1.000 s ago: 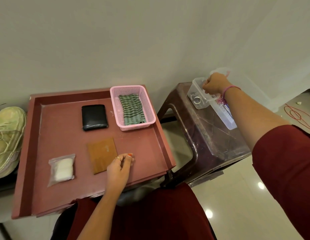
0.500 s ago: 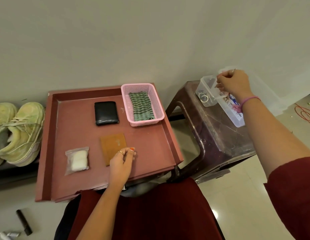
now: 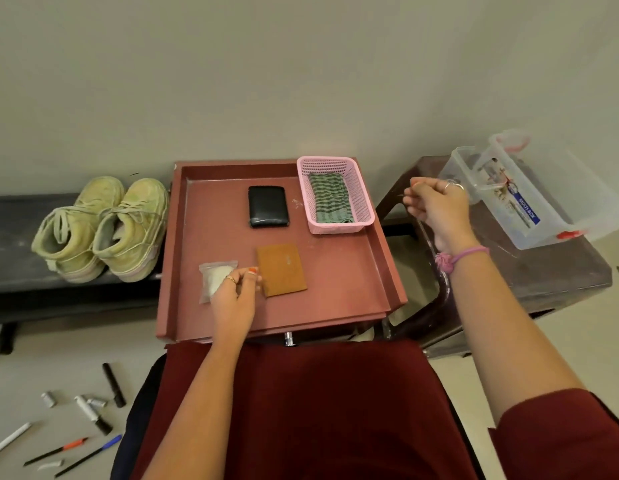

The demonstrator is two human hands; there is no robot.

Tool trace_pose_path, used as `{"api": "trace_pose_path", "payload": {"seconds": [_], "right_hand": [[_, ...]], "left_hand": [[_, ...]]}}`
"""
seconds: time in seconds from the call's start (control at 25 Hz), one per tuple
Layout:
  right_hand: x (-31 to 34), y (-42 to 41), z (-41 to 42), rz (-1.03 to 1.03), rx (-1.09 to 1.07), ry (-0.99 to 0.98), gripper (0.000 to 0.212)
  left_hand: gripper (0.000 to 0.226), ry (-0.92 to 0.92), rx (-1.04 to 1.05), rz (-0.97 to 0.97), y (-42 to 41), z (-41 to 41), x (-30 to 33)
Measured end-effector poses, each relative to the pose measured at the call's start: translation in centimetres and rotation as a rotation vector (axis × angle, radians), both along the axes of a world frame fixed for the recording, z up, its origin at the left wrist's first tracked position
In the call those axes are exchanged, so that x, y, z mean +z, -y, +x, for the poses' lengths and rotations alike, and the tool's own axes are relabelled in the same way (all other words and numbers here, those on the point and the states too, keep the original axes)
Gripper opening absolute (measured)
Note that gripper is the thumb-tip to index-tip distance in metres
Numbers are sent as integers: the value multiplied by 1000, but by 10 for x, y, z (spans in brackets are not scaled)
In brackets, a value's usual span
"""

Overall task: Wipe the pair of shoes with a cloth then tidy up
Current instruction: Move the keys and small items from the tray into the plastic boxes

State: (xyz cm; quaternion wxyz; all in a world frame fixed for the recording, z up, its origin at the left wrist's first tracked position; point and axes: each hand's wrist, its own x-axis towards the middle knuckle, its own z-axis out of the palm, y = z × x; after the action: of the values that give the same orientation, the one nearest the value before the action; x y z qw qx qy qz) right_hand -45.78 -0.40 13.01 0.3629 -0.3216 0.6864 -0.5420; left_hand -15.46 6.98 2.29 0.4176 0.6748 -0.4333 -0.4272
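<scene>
Fingers of the left hand [image 3: 234,299] curl loosely, low in the middle of the frame, their tips resting on the red tray [image 3: 349,282] between a small clear bag [image 3: 214,278] of white stuff and a brown card [image 3: 282,270]; whether they pinch anything cannot be told. Dark red cloth covers the lap at the bottom of the frame. On the floor at lower left lie pens [image 3: 88,455] and small grey spools [image 3: 88,405].

Right of centre, the right hand [image 3: 438,202] is raised over the gap between the tray and a dark stool [image 3: 543,271], fingers curled, thumb near the forefinger; what it holds, if anything, is too small to tell. A pink band [image 3: 460,256] circles that wrist.

Farther up the tray sit a black wallet [image 3: 268,206] and, in the far right corner, a pink basket [image 3: 360,188] holding the folded green striped cloth [image 3: 329,199]. At the right edge, an open clear box [image 3: 519,202] stands on the stool. At middle left, the pair of pale, dirty shoes [image 3: 104,230] stands side by side on a dark bench [image 3: 14,230] against the wall, just beside the tray.
</scene>
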Motion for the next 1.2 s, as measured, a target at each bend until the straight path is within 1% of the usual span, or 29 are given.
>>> {"api": "trace_pose_path", "payload": {"seconds": [0.12,0.2,0.28,0.4,0.52,0.6,0.68,0.8,0.88,0.92,1.04,1.12,1.2], "right_hand": [[-24,0,45,44,38,107,10],[-42,1,72,99,55,143,9],[-64,2,97,171,74,127,11],[-93,12,131,248,163,64,17],[-113,40,158,297,231,-137,25],[-120,64,175,318,285,-328,26],[-128,86,190,348,349,-550,28],[-138,114,211,413,356,-802,45],[-146,128,219,460,360,-874,59],[-149,134,221,502,347,-871,65],[-152,144,220,608,276,-779,79],[-149,147,216,625,275,-705,79],[-147,146,214,606,294,-608,73]], "left_hand": [[16,109,34,54,-11,33,-2],[18,124,67,113,-13,56,-5],[23,132,85,126,-10,75,-7],[24,163,29,125,1,90,-10],[23,204,-51,128,14,93,-20],[23,229,-94,127,24,96,-28],[22,209,-100,119,32,98,-31],[22,180,-93,102,40,98,-31],[20,171,-97,105,43,97,-30],[17,171,-103,107,45,97,-31],[10,171,-124,119,47,97,-34],[9,159,-123,123,47,97,-33],[9,160,-118,126,45,95,-28]]}}
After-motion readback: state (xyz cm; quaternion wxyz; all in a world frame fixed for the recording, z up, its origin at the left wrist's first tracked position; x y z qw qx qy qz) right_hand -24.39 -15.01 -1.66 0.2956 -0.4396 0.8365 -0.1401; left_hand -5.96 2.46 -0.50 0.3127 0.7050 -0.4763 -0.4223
